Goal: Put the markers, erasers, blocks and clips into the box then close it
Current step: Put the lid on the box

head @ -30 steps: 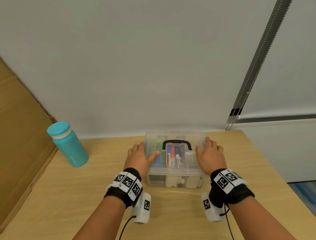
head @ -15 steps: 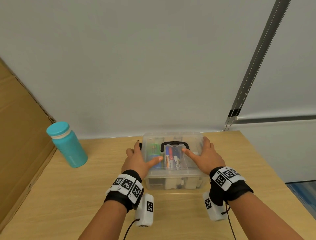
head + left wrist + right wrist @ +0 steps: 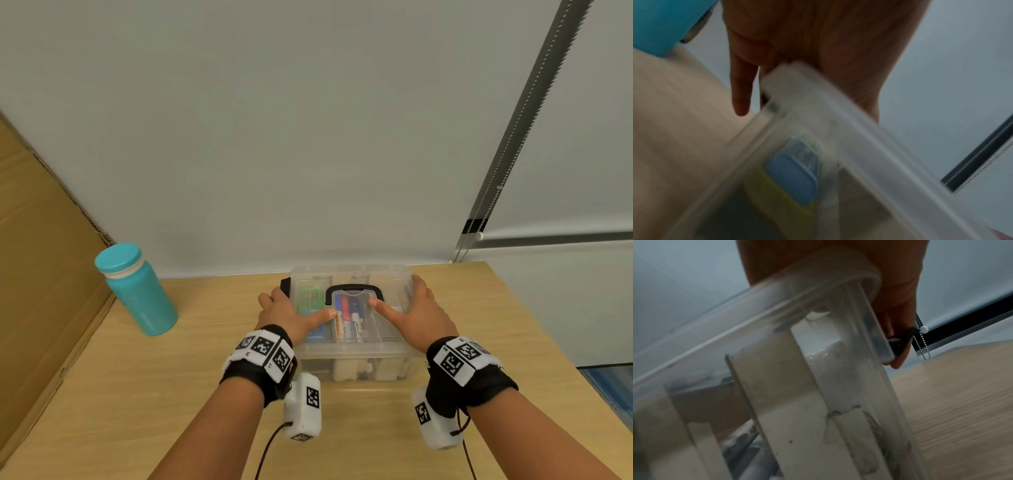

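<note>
The clear plastic box (image 3: 352, 347) stands on the wooden table with its lid down and its black handle (image 3: 354, 288) lying flat. Through the lid I see markers (image 3: 347, 320), a green item (image 3: 310, 298) and a blue item (image 3: 317, 332). My left hand (image 3: 284, 315) grips the box's left end, thumb on the lid, fingers down by a black latch (image 3: 285, 286). My right hand (image 3: 421, 317) grips the right end the same way. In the right wrist view, my right hand (image 3: 898, 280) wraps the lid's edge, a fingertip on the black latch (image 3: 900, 342). The left wrist view is blurred.
A teal bottle (image 3: 137, 291) stands at the left of the table, beside a leaning sheet of cardboard (image 3: 41, 257). The wall runs right behind the box. A blind's bead chain (image 3: 479, 222) hangs at the back right. The table's right edge is close to my right arm.
My right thumb has spread inward onto the lid, matching the left thumb. Both hands have slid a little further along the box's ends, and the left black latch has come into sight.
</note>
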Demonstrator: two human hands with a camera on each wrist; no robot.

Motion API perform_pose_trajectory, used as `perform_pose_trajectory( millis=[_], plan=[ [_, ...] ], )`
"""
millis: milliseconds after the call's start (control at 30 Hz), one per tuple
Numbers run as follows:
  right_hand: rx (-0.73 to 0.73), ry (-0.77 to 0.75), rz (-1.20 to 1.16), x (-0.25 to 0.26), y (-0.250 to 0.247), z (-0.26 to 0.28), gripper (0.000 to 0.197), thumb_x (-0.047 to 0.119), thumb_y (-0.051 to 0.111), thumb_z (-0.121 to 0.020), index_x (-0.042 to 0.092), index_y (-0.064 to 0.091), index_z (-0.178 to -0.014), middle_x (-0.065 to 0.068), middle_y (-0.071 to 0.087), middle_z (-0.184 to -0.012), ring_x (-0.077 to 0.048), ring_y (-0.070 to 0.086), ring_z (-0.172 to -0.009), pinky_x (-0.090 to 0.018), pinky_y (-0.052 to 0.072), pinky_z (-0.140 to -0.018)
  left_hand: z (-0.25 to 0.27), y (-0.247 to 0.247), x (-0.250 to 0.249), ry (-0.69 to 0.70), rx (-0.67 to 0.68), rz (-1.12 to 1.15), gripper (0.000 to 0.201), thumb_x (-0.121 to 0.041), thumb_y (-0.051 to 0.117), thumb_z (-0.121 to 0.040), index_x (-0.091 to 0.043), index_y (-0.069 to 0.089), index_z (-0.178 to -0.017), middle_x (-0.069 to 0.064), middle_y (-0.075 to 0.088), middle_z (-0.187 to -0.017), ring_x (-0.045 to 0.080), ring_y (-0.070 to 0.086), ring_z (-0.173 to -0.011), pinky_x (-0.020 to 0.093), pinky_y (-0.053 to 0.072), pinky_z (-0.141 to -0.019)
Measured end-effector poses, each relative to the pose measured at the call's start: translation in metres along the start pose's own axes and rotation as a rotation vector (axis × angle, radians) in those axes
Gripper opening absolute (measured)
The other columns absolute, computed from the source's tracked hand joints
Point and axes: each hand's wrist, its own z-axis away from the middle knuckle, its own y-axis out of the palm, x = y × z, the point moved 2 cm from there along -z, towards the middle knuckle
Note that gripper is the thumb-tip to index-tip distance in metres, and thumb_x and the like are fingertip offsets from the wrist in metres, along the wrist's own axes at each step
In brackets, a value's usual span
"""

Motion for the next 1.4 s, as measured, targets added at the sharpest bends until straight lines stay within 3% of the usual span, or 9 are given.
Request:
perform_pose_trajectory(
  millis=[233, 433, 733, 867, 967, 1100, 1167, 1233, 1400],
  plan=[
    [-0.017, -0.016, -0.004, -0.002, 0.002, -0.002, 0.114, 0.090, 0.044, -0.059, 0.029, 0.009, -0.148, -0.007, 0.027, -0.154, -0.033, 0.044, -0.130, -0.049, 0.045, -0.099, -0.006, 0.014, 0.012, 0.051, -0.066, 0.207, 0.106, -0.058, 0.080, -0.057, -0.013, 0.028, -0.138, 0.004, 0.051, -0.131, 0.024, 0.055, -0.114, 0.044, 0.049, -0.097],
    [-0.025, -0.027, -0.015, -0.005, 0.003, -0.003, 0.112, 0.087, 0.048, -0.061, 0.028, 0.009, -0.148, -0.007, 0.027, -0.154, -0.033, 0.045, -0.129, -0.049, 0.045, -0.099, -0.008, 0.018, 0.012, 0.097, -0.091, 0.155, 0.096, -0.055, 0.077, -0.064, -0.013, 0.030, -0.136, 0.006, 0.051, -0.132, 0.025, 0.056, -0.115, 0.042, 0.051, -0.095],
    [-0.018, -0.001, -0.022, -0.002, 0.002, -0.002, 0.113, 0.087, 0.049, -0.059, 0.028, 0.011, -0.147, -0.009, 0.029, -0.152, -0.036, 0.045, -0.128, -0.050, 0.044, -0.100, 0.002, 0.018, 0.006, 0.150, -0.129, -0.140, 0.101, -0.071, 0.052, -0.075, -0.011, 0.013, -0.147, 0.010, 0.036, -0.145, 0.029, 0.054, -0.118, 0.041, 0.052, -0.089],
    [0.023, 0.072, -0.073, 0.001, -0.003, -0.001, 0.128, 0.090, 0.053, -0.046, 0.027, 0.008, -0.148, -0.014, 0.022, -0.148, -0.040, 0.041, -0.128, -0.053, 0.043, -0.101, 0.005, 0.016, 0.004, 0.154, -0.144, -0.266, 0.104, -0.075, 0.042, -0.078, -0.011, 0.003, -0.150, 0.010, 0.022, -0.155, 0.028, 0.039, -0.133, 0.042, 0.045, -0.100],
    [0.091, 0.226, -0.099, 0.007, -0.013, -0.001, 0.138, 0.079, 0.067, -0.051, 0.019, -0.006, -0.151, -0.021, 0.009, -0.151, -0.044, 0.034, -0.133, -0.050, 0.039, -0.102, 0.004, 0.016, 0.004, 0.171, -0.120, -0.283, 0.102, -0.075, 0.040, -0.079, -0.017, -0.004, -0.151, 0.009, 0.012, -0.159, 0.028, 0.031, -0.139, 0.043, 0.041, -0.105],
    [0.118, 0.256, 0.120, 0.014, -0.018, -0.009, 0.152, 0.095, 0.051, -0.031, 0.013, 0.001, -0.149, -0.020, 0.041, -0.143, -0.039, 0.046, -0.125, -0.049, 0.043, -0.101, 0.004, 0.016, 0.004, 0.182, -0.115, -0.287, 0.099, -0.072, 0.041, -0.081, -0.020, -0.006, -0.151, 0.009, 0.012, -0.158, 0.029, 0.030, -0.139, 0.043, 0.039, -0.106],
    [0.098, 0.223, 0.156, 0.017, -0.021, -0.011, 0.145, 0.092, 0.057, -0.041, 0.012, 0.002, -0.149, -0.017, 0.052, -0.134, -0.035, 0.054, -0.117, -0.046, 0.048, -0.095, 0.004, 0.016, 0.003, 0.184, -0.111, -0.264, 0.099, -0.071, 0.043, -0.082, -0.019, -0.006, -0.151, 0.010, 0.013, -0.158, 0.029, 0.029, -0.139, 0.042, 0.038, -0.107],
    [0.106, 0.211, 0.141, 0.020, -0.023, -0.009, 0.138, 0.085, 0.062, -0.050, 0.008, 0.005, -0.148, -0.015, 0.056, -0.129, -0.031, 0.059, -0.110, -0.042, 0.053, -0.086, 0.004, 0.016, 0.003, 0.182, -0.096, -0.226, 0.100, -0.069, 0.045, -0.082, -0.018, -0.008, -0.151, 0.011, 0.010, -0.158, 0.030, 0.027, -0.141, 0.041, 0.035, -0.111],
    [0.011, 0.189, -0.045, 0.013, -0.016, 0.000, 0.117, 0.080, 0.067, -0.052, 0.009, 0.031, -0.138, -0.010, 0.052, -0.133, -0.031, 0.056, -0.114, -0.041, 0.051, -0.086, 0.004, 0.016, 0.002, 0.167, -0.063, -0.168, 0.102, -0.065, 0.048, -0.083, -0.014, -0.010, -0.150, 0.012, 0.003, -0.159, 0.032, 0.032, -0.139, 0.041, 0.037, -0.110]
  ],
)
